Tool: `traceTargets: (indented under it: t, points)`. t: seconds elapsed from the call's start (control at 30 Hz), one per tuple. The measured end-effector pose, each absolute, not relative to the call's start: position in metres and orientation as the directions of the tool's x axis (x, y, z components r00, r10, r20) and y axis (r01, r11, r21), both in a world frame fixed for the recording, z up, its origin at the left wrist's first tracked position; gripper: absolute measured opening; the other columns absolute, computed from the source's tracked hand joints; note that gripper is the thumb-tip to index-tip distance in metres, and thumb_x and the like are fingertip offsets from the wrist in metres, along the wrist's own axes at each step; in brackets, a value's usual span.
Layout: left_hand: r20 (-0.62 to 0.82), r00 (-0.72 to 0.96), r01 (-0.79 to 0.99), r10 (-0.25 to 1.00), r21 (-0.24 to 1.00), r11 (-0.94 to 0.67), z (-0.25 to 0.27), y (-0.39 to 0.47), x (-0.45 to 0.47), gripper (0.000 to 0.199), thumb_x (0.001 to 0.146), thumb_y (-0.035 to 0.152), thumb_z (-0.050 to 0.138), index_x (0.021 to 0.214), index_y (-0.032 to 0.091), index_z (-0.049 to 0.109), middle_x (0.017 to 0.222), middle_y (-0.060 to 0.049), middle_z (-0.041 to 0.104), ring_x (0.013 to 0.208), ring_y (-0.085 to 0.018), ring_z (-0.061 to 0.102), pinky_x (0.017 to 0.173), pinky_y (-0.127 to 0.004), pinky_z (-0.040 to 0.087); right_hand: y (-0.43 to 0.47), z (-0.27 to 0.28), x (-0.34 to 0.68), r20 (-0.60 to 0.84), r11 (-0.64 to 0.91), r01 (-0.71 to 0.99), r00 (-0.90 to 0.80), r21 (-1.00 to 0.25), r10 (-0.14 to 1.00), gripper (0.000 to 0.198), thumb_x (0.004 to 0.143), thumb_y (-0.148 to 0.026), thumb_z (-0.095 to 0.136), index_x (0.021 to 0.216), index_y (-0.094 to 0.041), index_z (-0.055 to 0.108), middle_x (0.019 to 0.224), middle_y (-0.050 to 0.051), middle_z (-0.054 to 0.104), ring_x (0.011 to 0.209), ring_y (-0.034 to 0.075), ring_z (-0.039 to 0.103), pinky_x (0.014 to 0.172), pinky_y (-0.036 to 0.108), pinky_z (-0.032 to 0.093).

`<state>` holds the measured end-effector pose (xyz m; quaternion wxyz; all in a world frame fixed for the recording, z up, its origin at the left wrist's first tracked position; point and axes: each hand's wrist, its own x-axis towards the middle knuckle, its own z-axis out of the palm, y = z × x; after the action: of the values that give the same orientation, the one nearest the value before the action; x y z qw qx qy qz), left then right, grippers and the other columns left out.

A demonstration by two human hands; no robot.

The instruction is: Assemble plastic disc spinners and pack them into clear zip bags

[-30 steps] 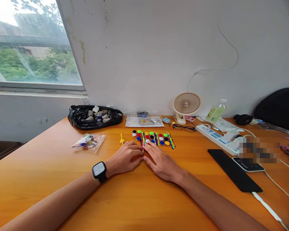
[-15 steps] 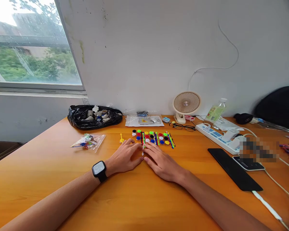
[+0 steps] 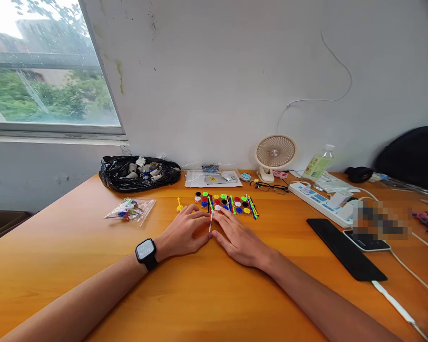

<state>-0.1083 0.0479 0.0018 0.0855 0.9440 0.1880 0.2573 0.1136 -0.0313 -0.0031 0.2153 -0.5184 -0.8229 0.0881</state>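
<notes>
A slim white plastic arrow [image 3: 210, 222] stands on edge between my two hands, over the near side of the colored pieces. My left hand [image 3: 185, 231], with a black watch on its wrist, pinches it from the left with thumb and fingers. From the right, thumb and fingertips of my right hand [image 3: 240, 241] close on the same arrow. Just beyond lie rows of small round discs [image 3: 237, 200] in several colors, with bundles of colored arrows [image 3: 251, 207] among them. A yellow arrow on a round base [image 3: 179, 205] lies beyond my left hand.
Left of the hands lies a clear bag of small parts [image 3: 130, 210], with a black plastic bag [image 3: 140, 173] behind. A fan [image 3: 275, 153], eyeglasses [image 3: 271, 187] and a bottle [image 3: 319, 164] line the back. Rightward are a power strip [image 3: 321, 203] and a black slab [image 3: 345, 248].
The white arrow has turned between my fingers, from showing its pointed head toward me to a thin edge. Both hands stay in nearly the same place.
</notes>
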Motion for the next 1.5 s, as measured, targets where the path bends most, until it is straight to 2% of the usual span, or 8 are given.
traceTargets:
  t: [0.2, 0.3, 0.4, 0.6, 0.83, 1.03, 1.17, 1.5]
  points:
    - [0.524, 0.719, 0.411, 0.457, 0.210, -0.887, 0.002, 0.053, -0.110, 0.019, 0.100, 0.031, 0.060, 0.112, 0.025, 0.074, 0.121, -0.004, 0.075, 0.109, -0.028, 0.058, 0.099, -0.046, 0.047, -0.030, -0.005, 0.115, 0.296, 0.495, 0.813, -0.413, -0.305, 0.861, 0.042, 0.111, -0.036, 0.041, 0.148, -0.021, 0.054, 0.158, 0.010, 0.051, 0.157, 0.029, 0.029, 0.129, 0.052, 0.033]
    - [0.559, 0.625, 0.539, 0.545, 0.195, -0.819, -0.002, 0.065, -0.113, 0.030, 0.103, 0.025, 0.052, 0.128, 0.024, 0.068, 0.132, -0.006, 0.071, 0.114, -0.029, 0.057, 0.101, -0.048, 0.046, -0.030, -0.004, 0.115, 0.304, 0.505, 0.818, -0.424, -0.275, 0.853, 0.040, 0.110, -0.032, 0.043, 0.144, -0.020, 0.060, 0.156, 0.010, 0.054, 0.155, 0.031, 0.032, 0.128, 0.054, 0.034]
    - [0.527, 0.630, 0.590, 0.571, 0.154, -0.793, -0.008, 0.078, -0.117, 0.043, 0.104, 0.024, 0.049, 0.147, 0.023, 0.056, 0.148, -0.007, 0.061, 0.120, -0.031, 0.053, 0.105, -0.049, 0.044, -0.030, -0.004, 0.115, 0.317, 0.519, 0.811, -0.434, -0.272, 0.843, 0.040, 0.108, -0.029, 0.047, 0.144, -0.017, 0.060, 0.155, 0.012, 0.054, 0.155, 0.032, 0.033, 0.127, 0.054, 0.036]
    - [0.428, 0.681, 0.608, 0.594, 0.121, -0.785, -0.015, 0.088, -0.117, 0.050, 0.106, 0.032, 0.046, 0.155, 0.027, 0.048, 0.159, -0.004, 0.053, 0.124, -0.033, 0.048, 0.108, -0.052, 0.041, -0.031, -0.005, 0.114, 0.355, 0.617, 0.738, -0.518, -0.275, 0.778, 0.033, 0.106, -0.018, 0.049, 0.134, -0.019, 0.067, 0.148, 0.011, 0.061, 0.149, 0.030, 0.041, 0.124, 0.049, 0.039]
    - [0.478, 0.660, 0.603, 0.580, 0.124, -0.788, -0.013, 0.085, -0.115, 0.045, 0.103, 0.033, 0.052, 0.148, 0.025, 0.056, 0.146, -0.007, 0.064, 0.120, -0.033, 0.049, 0.102, -0.054, 0.041, -0.031, 0.000, 0.112, 0.383, 0.674, 0.661, -0.559, -0.330, 0.735, 0.021, 0.106, -0.017, 0.051, 0.108, -0.022, 0.071, 0.127, 0.009, 0.070, 0.135, 0.025, 0.052, 0.115, 0.043, 0.047]
    - [0.521, 0.656, 0.555, 0.546, 0.158, -0.817, -0.009, 0.081, -0.117, 0.031, 0.102, 0.028, 0.054, 0.129, 0.023, 0.069, 0.121, -0.009, 0.073, 0.110, -0.030, 0.052, 0.098, -0.049, 0.042, -0.035, 0.005, 0.106, 0.377, 0.654, 0.668, -0.538, -0.354, 0.754, 0.015, 0.107, -0.020, 0.049, 0.105, -0.022, 0.064, 0.109, 0.009, 0.071, 0.109, 0.025, 0.061, 0.099, 0.042, 0.050]
    - [0.501, 0.689, 0.517, 0.524, 0.167, -0.839, -0.005, 0.077, -0.115, 0.032, 0.102, 0.030, 0.056, 0.131, 0.027, 0.069, 0.115, -0.009, 0.069, 0.107, -0.029, 0.051, 0.098, -0.047, 0.043, -0.037, 0.005, 0.106, 0.375, 0.618, 0.695, -0.497, -0.368, 0.782, 0.011, 0.106, -0.020, 0.050, 0.102, -0.021, 0.061, 0.099, 0.007, 0.069, 0.094, 0.023, 0.062, 0.088, 0.038, 0.048]
    - [0.478, 0.702, 0.538, 0.528, 0.129, -0.833, -0.008, 0.077, -0.116, 0.028, 0.104, 0.035, 0.054, 0.125, 0.028, 0.071, 0.111, -0.009, 0.064, 0.104, -0.028, 0.049, 0.097, -0.047, 0.043, -0.036, 0.002, 0.108, 0.354, 0.605, 0.703, -0.495, -0.375, 0.794, 0.011, 0.106, -0.021, 0.051, 0.101, -0.020, 0.061, 0.096, 0.006, 0.069, 0.091, 0.022, 0.060, 0.085, 0.036, 0.045]
